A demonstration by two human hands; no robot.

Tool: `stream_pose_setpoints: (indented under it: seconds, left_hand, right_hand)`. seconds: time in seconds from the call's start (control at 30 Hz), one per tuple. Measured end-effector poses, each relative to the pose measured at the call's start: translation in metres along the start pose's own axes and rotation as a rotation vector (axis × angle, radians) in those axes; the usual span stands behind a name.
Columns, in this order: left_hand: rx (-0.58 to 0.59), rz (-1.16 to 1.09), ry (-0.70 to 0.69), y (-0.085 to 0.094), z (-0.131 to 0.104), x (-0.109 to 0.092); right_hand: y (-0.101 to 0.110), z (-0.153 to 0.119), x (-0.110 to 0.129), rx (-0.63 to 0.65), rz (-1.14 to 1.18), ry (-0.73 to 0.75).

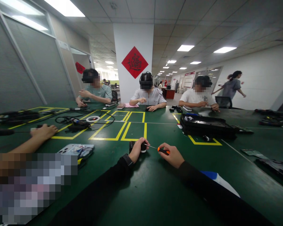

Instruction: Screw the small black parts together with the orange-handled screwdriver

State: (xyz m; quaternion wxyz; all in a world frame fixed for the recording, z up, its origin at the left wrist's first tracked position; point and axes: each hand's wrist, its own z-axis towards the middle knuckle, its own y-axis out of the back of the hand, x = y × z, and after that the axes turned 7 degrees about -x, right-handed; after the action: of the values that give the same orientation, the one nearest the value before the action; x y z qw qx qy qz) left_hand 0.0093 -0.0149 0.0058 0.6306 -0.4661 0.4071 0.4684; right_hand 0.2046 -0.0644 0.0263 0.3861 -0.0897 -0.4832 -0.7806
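Observation:
My left hand (137,151) is closed around a small black part (131,146) with a white ring (143,151) at its lower side, held at the green tabletop. Its exact kind is hard to make out, since my fingers hide much of it. In my right hand (173,154) is a screwdriver with an orange and black handle (163,151), the fingers wrapped round the grip. The thin metal shaft (151,146) points left, and its tip reaches the black part by my left fingers. Whether the tip sits in a screw cannot be seen.
A long black housing (207,125) lies at right; black cables (85,121) spread at left. Beside my left arm is a tray-like case (79,151). A co-worker's hand (44,131) rests at far left. Several people sit opposite. A blue and white item (219,180) lies under my right forearm.

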Motion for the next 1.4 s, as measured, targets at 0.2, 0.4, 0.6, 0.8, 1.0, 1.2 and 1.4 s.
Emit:
stream_pose_setpoints:
  seconds: [0.2, 0.4, 0.6, 0.8, 1.0, 1.2, 1.4]
  left_hand:
    - [-0.022, 0.038, -0.025, 0.001, 0.0, 0.001]
    - [-0.049, 0.022, -0.01, 0.001, 0.003, 0.004]
    - [-0.049, -0.02, 0.001, 0.001, 0.003, 0.006]
    - [-0.065, 0.027, -0.001, 0.002, 0.003, 0.006]
    - [-0.058, 0.074, 0.0, -0.001, 0.001, 0.001]
    - [-0.05, 0.321, -0.115, 0.0, -0.003, 0.002]
    - [-0.036, 0.427, -0.174, 0.002, -0.002, 0.002]
  right_hand:
    - [0.006, -0.003, 0.013, -0.033, -0.159, 0.11]
    - [0.005, -0.004, 0.015, -0.067, -0.209, 0.164]
    - [0.005, -0.004, 0.012, -0.083, -0.214, 0.19]
    - [0.004, -0.004, 0.012, -0.113, -0.233, 0.21]
    - [0.006, -0.003, 0.012, -0.085, -0.241, 0.18]
    - [0.0, -0.001, 0.0, 0.079, -0.222, 0.029]
    - [-0.011, 0.002, -0.014, 0.059, -0.054, 0.032]
